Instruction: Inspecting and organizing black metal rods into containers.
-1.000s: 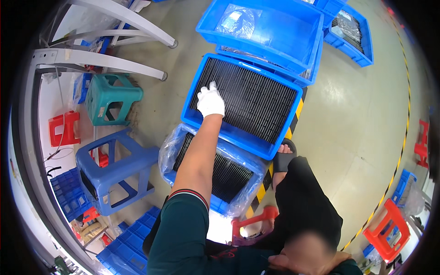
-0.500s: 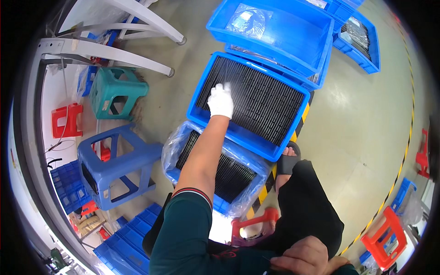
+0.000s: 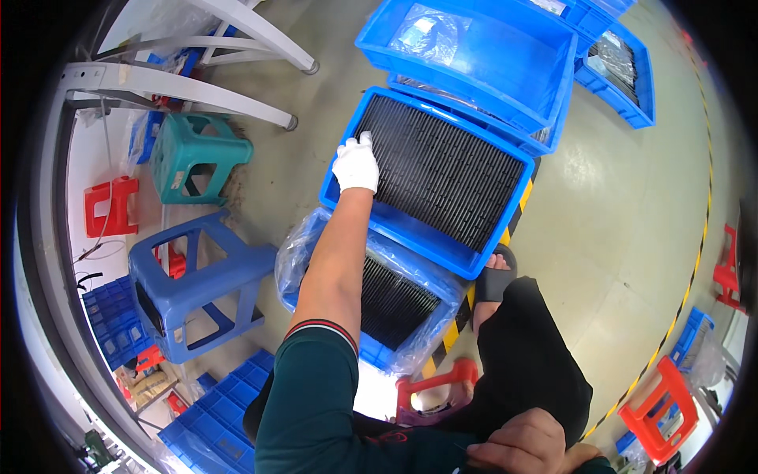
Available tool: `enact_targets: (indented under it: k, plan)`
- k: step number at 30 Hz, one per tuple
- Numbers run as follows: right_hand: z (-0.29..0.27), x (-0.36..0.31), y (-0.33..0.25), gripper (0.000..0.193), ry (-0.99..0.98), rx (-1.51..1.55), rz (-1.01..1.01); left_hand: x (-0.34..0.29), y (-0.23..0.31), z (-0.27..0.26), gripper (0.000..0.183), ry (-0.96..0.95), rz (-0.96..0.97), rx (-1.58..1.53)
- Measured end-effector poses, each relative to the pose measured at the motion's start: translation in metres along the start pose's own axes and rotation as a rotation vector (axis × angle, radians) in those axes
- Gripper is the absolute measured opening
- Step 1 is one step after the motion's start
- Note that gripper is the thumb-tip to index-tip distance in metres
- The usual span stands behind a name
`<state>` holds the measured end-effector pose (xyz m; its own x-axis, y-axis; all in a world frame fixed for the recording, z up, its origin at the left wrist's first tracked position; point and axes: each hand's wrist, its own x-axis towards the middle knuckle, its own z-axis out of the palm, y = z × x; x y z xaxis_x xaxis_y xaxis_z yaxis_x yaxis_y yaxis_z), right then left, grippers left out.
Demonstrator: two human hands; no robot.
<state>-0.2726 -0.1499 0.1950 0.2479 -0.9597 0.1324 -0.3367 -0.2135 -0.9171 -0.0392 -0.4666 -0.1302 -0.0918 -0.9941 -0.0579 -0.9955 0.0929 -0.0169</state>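
Note:
My left hand (image 3: pixel 356 164), in a white glove, is at the left end of a blue crate (image 3: pixel 442 241). Its fingers are bent and close together over the ends of the black strips (image 3: pixel 446 170) lying in tight rows there; whatever is between the fingertips is hidden. Bare and low at the bottom edge, my right hand (image 3: pixel 521 442) is held near my body with its fingers curled. What it may hold does not show. Under my left forearm stands a second blue crate (image 3: pixel 379 355), lined with clear plastic and holding similar black strips.
Stacked blue crates (image 3: pixel 505 47) stand at the far side, a clear bag (image 3: pixel 430 33) in the top one. A blue stool (image 3: pixel 197 280) and a green stool (image 3: pixel 197 158) are at left, beside white table legs (image 3: pixel 189 95). A red stool (image 3: pixel 434 387) is near my legs.
My left hand has moved left and slightly nearer, from over the strips to the left end of the crate. My right hand has stayed in place.

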Motion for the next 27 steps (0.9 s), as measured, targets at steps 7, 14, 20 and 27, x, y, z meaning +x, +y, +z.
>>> enact_targets:
  k: [7,14,20,27]
  plan:
    - [0.002,0.001,0.004,0.025,-0.003,0.041,0.006,0.003,-0.027,-0.004,0.037,0.066,-0.066,0.054]
    - [0.001,0.003,0.000,0.023,-0.002,0.009,0.021,0.012,-0.011,0.002,0.030,0.010,-0.071,0.024]
    - [0.003,0.004,0.001,0.023,-0.002,0.004,0.021,0.009,-0.013,-0.001,0.032,0.003,-0.048,0.017]
    - [0.005,0.004,-0.001,0.022,-0.006,-0.004,0.022,0.015,-0.014,-0.004,0.037,-0.054,-0.079,-0.041]
